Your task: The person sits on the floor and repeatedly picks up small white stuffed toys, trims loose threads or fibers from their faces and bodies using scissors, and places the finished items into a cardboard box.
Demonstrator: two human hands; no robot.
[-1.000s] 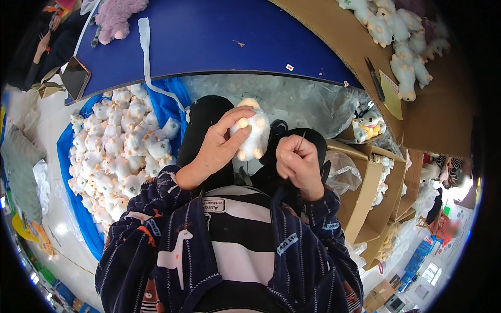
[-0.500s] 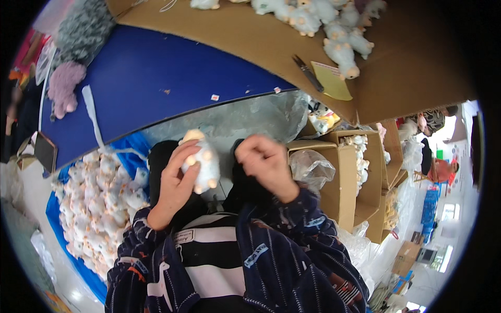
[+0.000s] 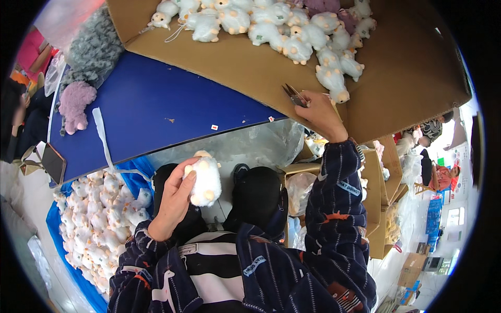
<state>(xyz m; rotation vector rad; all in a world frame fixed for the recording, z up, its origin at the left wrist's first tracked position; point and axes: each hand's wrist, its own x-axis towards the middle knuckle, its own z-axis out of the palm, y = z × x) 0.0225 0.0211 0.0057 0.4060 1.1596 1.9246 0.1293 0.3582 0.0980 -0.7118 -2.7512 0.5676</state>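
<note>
My left hand (image 3: 171,201) is closed around a small white plush sheep (image 3: 209,180), held above my lap with its fluffy body facing up. My right arm reaches out to the cardboard at the far right. There my right hand (image 3: 322,113) has its fingers closed on the handle end of dark thread snips (image 3: 293,95), their blades pointing away to the left. The snips are at the cardboard's near edge. Beyond them lie several finished-looking white plush sheep (image 3: 297,49) in the large open cardboard box (image 3: 219,57).
A blue table (image 3: 141,99) carries a grey plush bundle (image 3: 91,47), a pink plush (image 3: 76,104) and a phone (image 3: 54,163) at its edge. A blue sack (image 3: 55,221) full of plush sheep (image 3: 99,219) stands at my left. Cardboard boxes (image 3: 373,180) stand at right; other people are farther off.
My right hand has moved from above my lap to the snips on the cardboard and closed on them. The plush sheep has turned in my left hand. The view has shifted.
</note>
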